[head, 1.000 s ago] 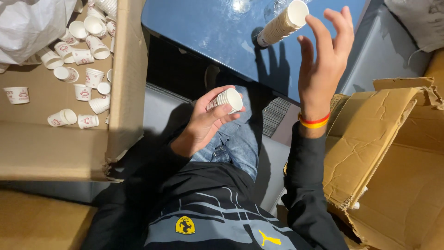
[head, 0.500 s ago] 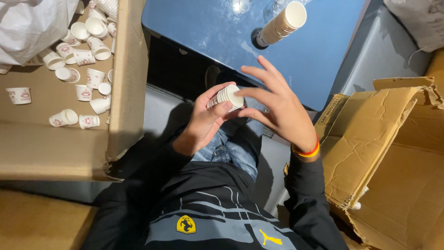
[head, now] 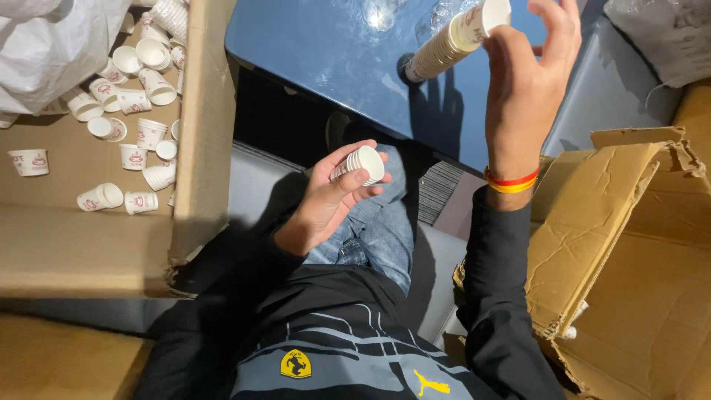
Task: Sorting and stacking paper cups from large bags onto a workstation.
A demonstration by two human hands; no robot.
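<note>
- Left hand [head: 333, 192], centre of the frame, above the lap: fingers curled around a short stack of small white paper cups [head: 361, 163]; thumb on top of the stack, open rims facing right.
- Right hand [head: 529, 67], upper right of the frame, raised over the table: fingers bunched at the top end of a tall stack of paper cups [head: 448, 44]. Fingertips touch the topmost cup; whether they pinch it or only rest on it cannot be told.
- The tall stack leans in the view from lower left to upper right; its base stands on the blue table [head: 318, 59], which fills the upper middle of the frame.
- A red and yellow wristband [head: 511, 181] sits on the right wrist, just above a dark sleeve.
- Open cardboard box [head: 204, 133], left of the frame: many loose white cups with red print [head: 137, 122] lie scattered on its floor, some on their sides, some rim up. These are well apart from both hands.
- White plastic bag [head: 52, 44] in the upper left corner, overlapping the box.
- Torn, flattened cardboard box [head: 629, 244] at the right edge, beside the right forearm.
- Blue jeans [head: 378, 230] show under the left hand; a dark jacket fills the bottom centre.
- A crumpled clear plastic wrapping [head: 659, 33] lies in the upper right corner.
</note>
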